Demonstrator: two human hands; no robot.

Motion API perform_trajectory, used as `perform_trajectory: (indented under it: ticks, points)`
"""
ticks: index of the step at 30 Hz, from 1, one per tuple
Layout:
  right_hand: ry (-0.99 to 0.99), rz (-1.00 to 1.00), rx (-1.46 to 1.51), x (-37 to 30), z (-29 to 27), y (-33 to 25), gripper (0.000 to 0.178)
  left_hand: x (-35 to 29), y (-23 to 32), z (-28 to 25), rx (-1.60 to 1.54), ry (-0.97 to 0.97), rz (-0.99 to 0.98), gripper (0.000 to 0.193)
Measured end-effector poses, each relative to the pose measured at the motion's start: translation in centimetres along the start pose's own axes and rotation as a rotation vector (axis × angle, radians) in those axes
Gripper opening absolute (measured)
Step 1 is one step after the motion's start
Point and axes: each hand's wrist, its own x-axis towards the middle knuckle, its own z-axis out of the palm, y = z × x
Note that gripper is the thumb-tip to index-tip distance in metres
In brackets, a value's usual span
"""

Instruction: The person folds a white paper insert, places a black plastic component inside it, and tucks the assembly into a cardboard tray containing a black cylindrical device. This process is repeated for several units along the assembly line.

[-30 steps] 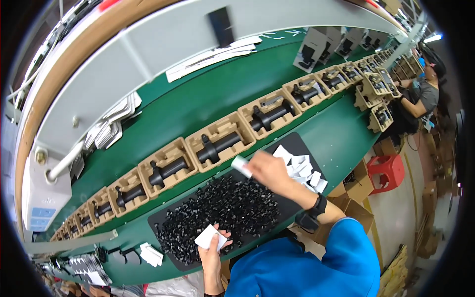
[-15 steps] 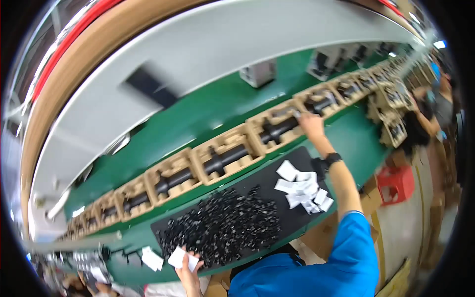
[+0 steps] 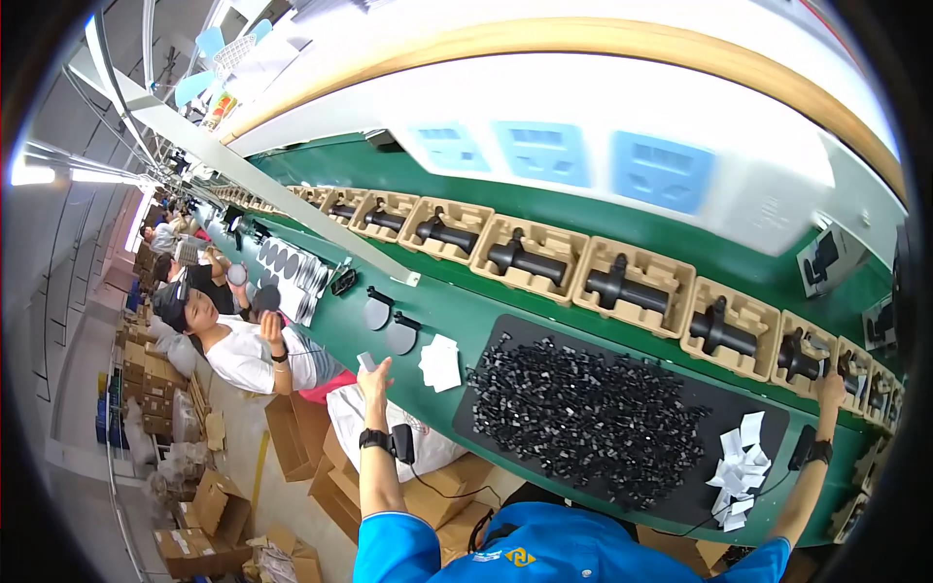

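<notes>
My left hand (image 3: pixel 375 377) is raised over the near edge of the green belt (image 3: pixel 437 311) and pinches a small white packet (image 3: pixel 365 361). My right hand (image 3: pixel 831 389) is stretched far to the right and touches a brown pulp tray (image 3: pixel 805 352) that holds a black handle-shaped device. Whether it holds anything is hidden. Between my arms lies a black mat (image 3: pixel 505 335) with a heap of small black parts (image 3: pixel 583 418) and several loose white packets (image 3: pixel 741 464).
A row of pulp trays (image 3: pixel 634 284) with black devices runs along the belt. A stack of white cards (image 3: pixel 440 364) and two grey discs (image 3: pixel 387 325) lie left of the mat. A co-worker (image 3: pixel 233 340) sits further left. Cardboard boxes (image 3: pixel 209 505) stand on the floor.
The view has swung toward the left end of the line. My right arm stays stretched out to the trays on the right. My left hand has risen from the mat's edge with its white packet.
</notes>
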Motion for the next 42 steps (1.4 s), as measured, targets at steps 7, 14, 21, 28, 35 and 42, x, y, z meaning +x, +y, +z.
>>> perform_trajectory:
  ticks: [7, 14, 21, 28, 35, 42]
  points:
    - [-0.111, -0.064, 0.336, -13.0, -14.6, -8.7, 0.030, 7.5, 1.1, 9.0, 0.339, -0.170, 0.514, 0.080]
    - [-0.155, -0.091, 0.311, -21.8, -17.0, -13.2, 0.019, 13.4, -0.4, 11.5, 0.179, -0.046, 0.344, 0.029]
    - [-0.282, 0.127, 0.369, -26.0, -20.5, -16.3, 0.017, 19.8, 2.3, 4.5, 0.153, 0.053, 0.397, 0.031]
    - [-0.163, 0.073, 0.298, -29.8, -22.3, -19.6, 0.018, 24.6, 1.9, 6.7, 0.356, -0.151, 0.555, 0.041]
    - [-0.256, 0.144, 0.351, -31.1, -28.8, -27.3, 0.018, 23.2, 4.0, 6.7, 0.150, -0.375, 0.565, 0.042]
    - [-0.141, -0.330, 0.888, -31.4, -29.9, -38.7, 0.030, 9.1, 11.2, 4.2, -0.106, -0.508, 0.671, 0.031]
